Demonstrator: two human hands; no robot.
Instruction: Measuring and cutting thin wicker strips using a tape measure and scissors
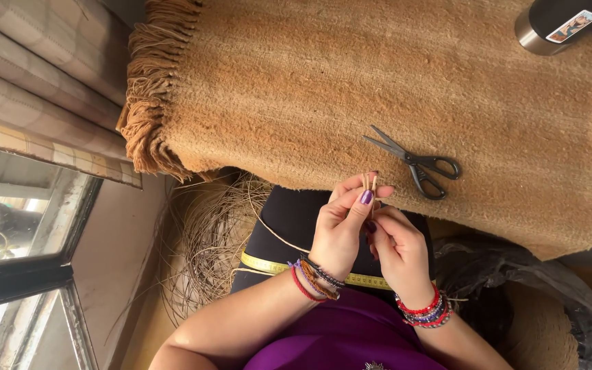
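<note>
My left hand (342, 226) and my right hand (399, 247) meet above my lap, fingers pinched together on thin tan fibre strands (371, 183) whose short ends stick up between the fingertips. A long strand (268, 226) trails from them down to the left. Both wrists wear several beaded bracelets. A yellow measuring tape (268, 264) lies across my black-clad lap. Black-handled scissors (416, 163) rest on a tan fringed woven blanket (351, 82) just beyond my hands.
A loose bundle of straw-like fibres (207, 240) lies left of my lap. A dark plastic bag (515, 274) sits at the right. A metal and black flask (560, 24) stands at the top right. A curtain (42, 82) and window (15, 240) are at the left.
</note>
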